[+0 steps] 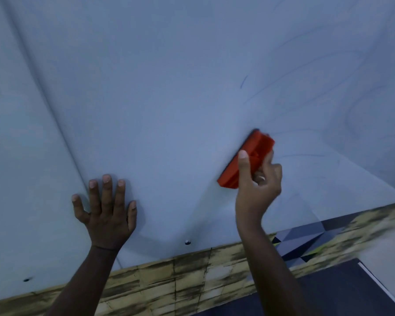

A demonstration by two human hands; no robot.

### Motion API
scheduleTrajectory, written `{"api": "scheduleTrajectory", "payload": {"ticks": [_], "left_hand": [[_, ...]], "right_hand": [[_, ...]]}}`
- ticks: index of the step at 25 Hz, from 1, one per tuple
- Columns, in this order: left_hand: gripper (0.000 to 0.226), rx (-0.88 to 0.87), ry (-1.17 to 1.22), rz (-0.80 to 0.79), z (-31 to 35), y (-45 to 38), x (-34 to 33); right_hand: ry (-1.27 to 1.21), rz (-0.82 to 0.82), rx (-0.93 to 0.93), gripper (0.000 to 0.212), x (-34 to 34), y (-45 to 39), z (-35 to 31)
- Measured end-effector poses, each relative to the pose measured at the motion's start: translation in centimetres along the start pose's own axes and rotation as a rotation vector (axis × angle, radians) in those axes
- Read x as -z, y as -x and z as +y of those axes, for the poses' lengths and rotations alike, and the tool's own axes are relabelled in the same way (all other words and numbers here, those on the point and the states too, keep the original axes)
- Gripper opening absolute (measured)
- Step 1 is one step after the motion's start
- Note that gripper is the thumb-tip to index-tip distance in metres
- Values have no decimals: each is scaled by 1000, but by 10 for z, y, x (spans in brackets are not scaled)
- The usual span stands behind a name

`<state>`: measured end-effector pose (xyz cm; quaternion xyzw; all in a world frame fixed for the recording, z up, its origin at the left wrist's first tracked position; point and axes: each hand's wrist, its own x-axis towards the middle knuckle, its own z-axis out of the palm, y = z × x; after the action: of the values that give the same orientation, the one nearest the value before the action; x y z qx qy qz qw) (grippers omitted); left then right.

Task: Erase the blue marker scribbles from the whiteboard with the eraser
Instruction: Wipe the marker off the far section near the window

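Note:
The whiteboard point(169, 87) fills most of the head view. Faint blue marker scribbles point(310, 71) run across its right part, and a short darker stroke point(244, 82) stands left of them. My right hand point(258, 185) grips a red eraser point(249, 156), thumb along its left side and fingers curled round the right. The eraser lies tilted against the board, just below and left of the scribbles. My left hand point(105, 210) rests flat on the board at lower left, fingers spread.
A vertical seam point(55, 124) runs down the board's left part. Two screw heads point(187, 242) point(26, 280) sit near the bottom edge. Below the board is a tan brick-pattern wall strip point(169, 279), a dark geometric patch point(306, 240) and a dark surface point(328, 297) at lower right.

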<state>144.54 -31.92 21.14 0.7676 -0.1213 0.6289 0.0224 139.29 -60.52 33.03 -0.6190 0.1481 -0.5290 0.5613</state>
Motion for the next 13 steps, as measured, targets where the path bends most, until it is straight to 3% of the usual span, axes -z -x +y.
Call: {"api": "scheduleTrajectory", "payload": {"ticks": [2,5,7,10,13], "left_hand": [[69,17,3,-24,2,-1,2],[64,132,92,-57,17,-9,16],[54,171,146,-46,27,-29,29],[40,149,204,23,28,-88,43],[37,118,237,124,26,-156,53]], "right_hand": [[102,-113,213,58,-21,16,-23],[321,-426,592,64,-33,69,-30],[386,-554,720,65,-36,86,-35],[370,-495,738,65,-46,64,-59],[247,-270,599,67,-40,12,-67]]}}
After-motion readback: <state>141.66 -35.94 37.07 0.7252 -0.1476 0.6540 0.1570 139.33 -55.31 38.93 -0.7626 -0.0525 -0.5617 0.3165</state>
